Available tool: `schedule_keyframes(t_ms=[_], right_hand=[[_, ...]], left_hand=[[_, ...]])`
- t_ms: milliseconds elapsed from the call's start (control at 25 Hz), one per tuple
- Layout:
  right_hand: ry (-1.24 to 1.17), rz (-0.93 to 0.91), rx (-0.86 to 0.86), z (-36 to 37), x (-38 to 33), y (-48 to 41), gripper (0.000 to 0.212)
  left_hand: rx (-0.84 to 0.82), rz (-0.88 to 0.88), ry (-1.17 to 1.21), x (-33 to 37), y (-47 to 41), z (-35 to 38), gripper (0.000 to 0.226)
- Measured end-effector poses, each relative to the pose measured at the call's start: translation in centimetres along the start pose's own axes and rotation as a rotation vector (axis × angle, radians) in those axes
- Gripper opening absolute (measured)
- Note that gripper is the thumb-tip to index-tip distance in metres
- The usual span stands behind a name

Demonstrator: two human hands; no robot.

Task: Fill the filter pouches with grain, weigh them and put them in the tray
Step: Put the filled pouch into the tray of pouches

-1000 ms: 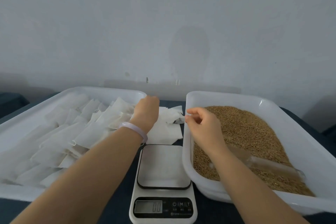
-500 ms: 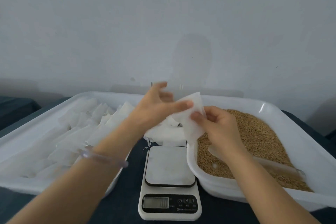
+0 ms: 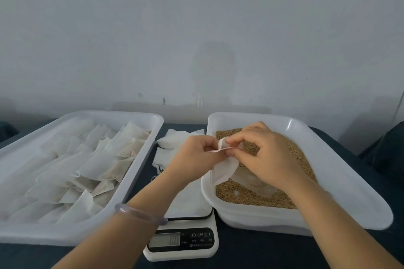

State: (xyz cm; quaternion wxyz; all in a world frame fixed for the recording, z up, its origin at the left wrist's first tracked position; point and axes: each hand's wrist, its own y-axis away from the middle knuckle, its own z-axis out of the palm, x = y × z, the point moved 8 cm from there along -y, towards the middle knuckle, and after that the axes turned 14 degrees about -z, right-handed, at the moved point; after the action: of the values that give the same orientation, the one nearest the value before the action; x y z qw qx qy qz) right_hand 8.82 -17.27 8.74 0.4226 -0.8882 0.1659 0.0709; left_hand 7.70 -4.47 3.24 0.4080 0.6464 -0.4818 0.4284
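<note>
An empty white filter pouch (image 3: 223,170) hangs over the near left rim of the grain tray (image 3: 341,164). My left hand (image 3: 194,157) pinches one side of its top edge and my right hand (image 3: 262,155) pinches the other side, both over the brown grain (image 3: 297,153). A clear plastic scoop (image 3: 251,181) lies on the grain under my right hand, partly hidden. The white tray (image 3: 140,172) on the left holds several filled pouches (image 3: 98,166). A white digital scale (image 3: 185,240) stands between the trays, its platform partly hidden by my left forearm.
A stack of empty pouches (image 3: 175,140) lies on the dark tabletop behind the scale, between the two trays. A pale wall rises right behind the table. A purple bracelet (image 3: 140,212) circles my left wrist.
My left hand picked a pouch off the stack and brought it to my right hand. Both hands then lowered it to the grain tray's near left rim.
</note>
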Motion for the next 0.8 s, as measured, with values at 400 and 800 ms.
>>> schedule_keyframes(t_ms=[400, 800], right_hand=[[-0.237, 0.160, -0.356, 1.3, 2.2, 1.2, 0.011], [-0.210, 0.140, -0.353, 0.1, 2.8, 2.3, 0.013]], left_hand=[[-0.336, 0.006, -0.086, -0.3, -0.6, 2.0, 0.028], [-0.626, -0.248, -0.249, -0.7, -0.5, 2.9, 0.045]])
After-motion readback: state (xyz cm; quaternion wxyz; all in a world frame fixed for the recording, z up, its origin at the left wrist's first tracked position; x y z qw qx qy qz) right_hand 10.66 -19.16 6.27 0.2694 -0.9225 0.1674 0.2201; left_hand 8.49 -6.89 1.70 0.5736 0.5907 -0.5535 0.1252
